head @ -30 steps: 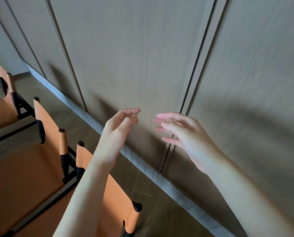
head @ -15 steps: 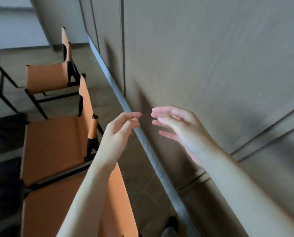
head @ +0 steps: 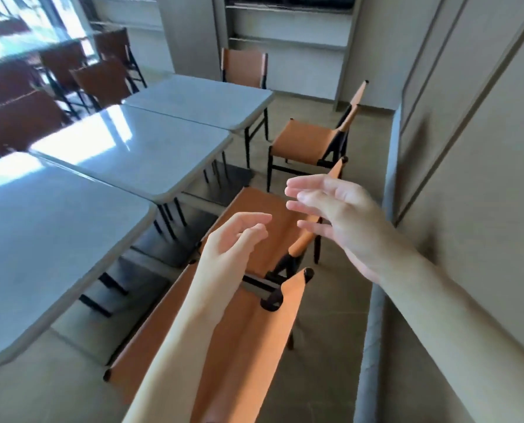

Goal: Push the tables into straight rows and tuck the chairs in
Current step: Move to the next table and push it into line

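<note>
Both hands are up in the air and hold nothing. The left hand (head: 233, 236) has its fingers (head: 254, 219) loosely bent and a little apart. The right hand (head: 343, 215) has its fingers (head: 303, 198) nearly straight and spread, pointing to the left. The two hands are close together but do not touch.

Under the hands stand orange chairs with black frames. The near chair (head: 242, 346) is right below the left arm. The middle chair (head: 269, 215) is just past it, under both hands. The far chair (head: 309, 141) stands past the middle chair, with its seat out in the open. All three have their backs toward the wall (head: 483, 148).

Left of the middle chair runs a row of three grey worktops. The near worktop (head: 41, 239) sits beside the near chair. The middle worktop (head: 138, 148) touches it edge to edge. The far worktop (head: 202, 99) comes next in the row. One more orange chair (head: 244, 67) stands past the far worktop. Dark brown chairs (head: 80, 71) stand well to the left of the row, by the bright window.
</note>
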`<action>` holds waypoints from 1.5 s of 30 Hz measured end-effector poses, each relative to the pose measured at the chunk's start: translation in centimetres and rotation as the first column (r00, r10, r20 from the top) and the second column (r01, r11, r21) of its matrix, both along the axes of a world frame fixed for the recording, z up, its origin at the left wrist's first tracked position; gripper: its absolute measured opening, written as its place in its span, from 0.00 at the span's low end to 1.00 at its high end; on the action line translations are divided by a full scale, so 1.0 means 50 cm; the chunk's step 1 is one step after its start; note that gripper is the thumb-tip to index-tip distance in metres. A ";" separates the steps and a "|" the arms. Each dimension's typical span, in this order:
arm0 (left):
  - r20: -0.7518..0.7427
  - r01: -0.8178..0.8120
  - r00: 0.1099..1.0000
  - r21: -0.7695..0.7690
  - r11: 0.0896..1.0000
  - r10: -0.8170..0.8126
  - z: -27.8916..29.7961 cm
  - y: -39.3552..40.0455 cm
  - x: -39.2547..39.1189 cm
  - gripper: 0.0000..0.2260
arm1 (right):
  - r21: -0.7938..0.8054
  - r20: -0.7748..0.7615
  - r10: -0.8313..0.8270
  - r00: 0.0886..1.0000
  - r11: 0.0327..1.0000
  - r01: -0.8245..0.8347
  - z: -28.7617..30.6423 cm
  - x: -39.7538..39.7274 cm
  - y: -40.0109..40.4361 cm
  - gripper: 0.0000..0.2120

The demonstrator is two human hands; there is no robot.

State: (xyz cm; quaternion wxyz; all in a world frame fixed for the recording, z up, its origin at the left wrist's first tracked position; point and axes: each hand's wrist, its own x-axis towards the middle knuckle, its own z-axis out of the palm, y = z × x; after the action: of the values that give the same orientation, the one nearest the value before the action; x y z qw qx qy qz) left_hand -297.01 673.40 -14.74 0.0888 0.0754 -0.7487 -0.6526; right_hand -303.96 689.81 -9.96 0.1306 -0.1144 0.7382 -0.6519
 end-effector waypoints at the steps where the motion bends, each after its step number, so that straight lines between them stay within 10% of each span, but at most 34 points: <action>1: 0.004 -0.043 0.999 -0.012 0.999 0.043 0.002 -0.006 0.012 0.14 | -0.016 0.004 0.041 0.999 0.999 -0.041 0.000 -0.008 -0.010 0.10; 13: 0.042 -0.338 0.939 -0.073 0.938 0.342 0.020 0.005 0.050 0.11 | -0.013 0.022 0.375 0.927 0.927 -0.375 -0.019 -0.087 -0.010 0.10; 45: 0.053 -0.188 0.981 -0.020 0.982 0.189 0.002 0.064 -0.745 0.10 | -0.016 0.051 0.232 0.971 0.973 -0.231 -0.037 -0.814 0.051 0.10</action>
State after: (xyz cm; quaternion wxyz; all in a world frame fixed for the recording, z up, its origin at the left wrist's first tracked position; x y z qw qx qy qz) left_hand -334.24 676.62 -14.65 0.1303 0.1630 -0.7452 -0.6334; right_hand -344.67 692.38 -11.80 0.2246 -0.1833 0.7130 -0.6385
